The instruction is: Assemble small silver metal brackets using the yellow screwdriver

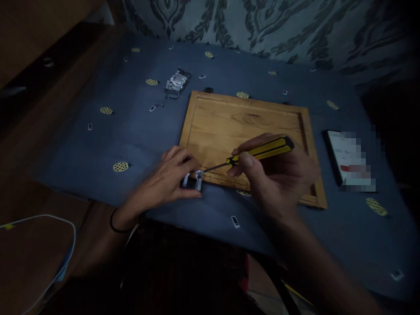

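My right hand [272, 175] grips a screwdriver [265, 151] with a yellow and black handle. Its shaft slants down to the left, and the tip meets a small metal latch [198, 179] at the near left corner of a wooden panel [223, 127] with a raised frame. My left hand [173, 175] is closed around this latch, thumb along the near side and fingers on the panel's edge. Another metal piece [185, 180] shows between its thumb and fingers; whether it belongs to the same latch I cannot tell. Small holes dot the panel's near edge.
A heap of metal latches [177, 82] lies behind the panel's left side, with a few tiny screws [159, 105] nearer. A phone [349, 157] rests to the right. Blue pineapple-print cloth [75, 153] covers the surface. A white cable [46, 215] hangs at lower left.
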The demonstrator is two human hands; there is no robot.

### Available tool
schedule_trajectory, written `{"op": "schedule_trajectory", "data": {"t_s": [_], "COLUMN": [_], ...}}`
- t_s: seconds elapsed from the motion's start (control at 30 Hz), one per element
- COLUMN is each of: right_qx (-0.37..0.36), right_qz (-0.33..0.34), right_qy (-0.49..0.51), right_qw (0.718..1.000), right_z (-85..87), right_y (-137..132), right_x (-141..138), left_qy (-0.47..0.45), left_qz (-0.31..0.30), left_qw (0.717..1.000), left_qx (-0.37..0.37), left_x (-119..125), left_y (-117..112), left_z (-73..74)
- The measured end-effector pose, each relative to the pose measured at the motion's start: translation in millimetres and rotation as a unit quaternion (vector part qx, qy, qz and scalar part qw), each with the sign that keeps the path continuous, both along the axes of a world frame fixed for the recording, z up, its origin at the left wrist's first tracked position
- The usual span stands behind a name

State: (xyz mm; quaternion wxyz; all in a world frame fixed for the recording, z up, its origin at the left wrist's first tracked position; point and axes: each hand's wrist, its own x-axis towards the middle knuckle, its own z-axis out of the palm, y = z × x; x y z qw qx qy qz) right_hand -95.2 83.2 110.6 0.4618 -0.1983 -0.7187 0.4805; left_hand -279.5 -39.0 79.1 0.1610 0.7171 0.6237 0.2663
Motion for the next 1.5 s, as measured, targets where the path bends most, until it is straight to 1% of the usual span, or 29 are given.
{"op": "schedule_trajectory", "data": {"t_s": [0.1, 0.2, 0.33, 0.47, 0.67, 0.77, 0.9, 1.07, 1.27, 1.37, 1.5], "right_qx": [-0.002, 0.002, 0.003, 0.008, 0.025, 0.022, 0.012, -0.060, -0.078, -0.064, -0.020], "right_qz": [0.012, 0.007, 0.004, 0.015, 0.015, 0.021, 0.027, 0.067, 0.141, 0.143, 0.112], "right_qy": [-0.004, -0.009, -0.019, -0.012, -0.031, -0.028, -0.032, -0.056, -0.060, -0.055, -0.037], "right_qw": [1.000, 1.000, 1.000, 1.000, 0.999, 0.999, 0.999, 0.994, 0.985, 0.986, 0.993], "right_z": [-5.2, -8.1, -8.4, -8.8, -11.5, -11.1, -6.1, 1.7, 4.9, 4.4, 3.6], "right_y": [0, 0, 0, 1, 1, 1, 1, 4, 8, 8, 9], "right_x": [-1, -1, -1, -1, 1, 1, 0, -1, 3, 3, 1], "left_qy": [0.003, 0.006, 0.008, 0.006, 0.006, 0.006, 0.004, 0.004, 0.005, 0.007, 0.007], "left_qz": [-0.002, -0.001, 0.001, 0.001, 0.000, 0.000, -0.002, -0.001, 0.001, -0.001, -0.001], "left_qw": [1.000, 1.000, 1.000, 1.000, 1.000, 1.000, 1.000, 1.000, 1.000, 1.000, 1.000], "left_qx": [0.002, 0.006, 0.003, -0.005, 0.001, 0.004, -0.003, -0.004, 0.009, 0.014, 0.014], "left_x": [0, 0, 1, 1, 1, 0, 0, 0, 1, 1, 1], "left_y": [0, 0, 0, 0, 0, 0, 0, 0, 0, 0, 1], "left_z": [-0.6, -1.2, -0.2, 0.9, -2.1, -2.7, -0.9, 0.0, -2.3, -3.1, -2.4]}}
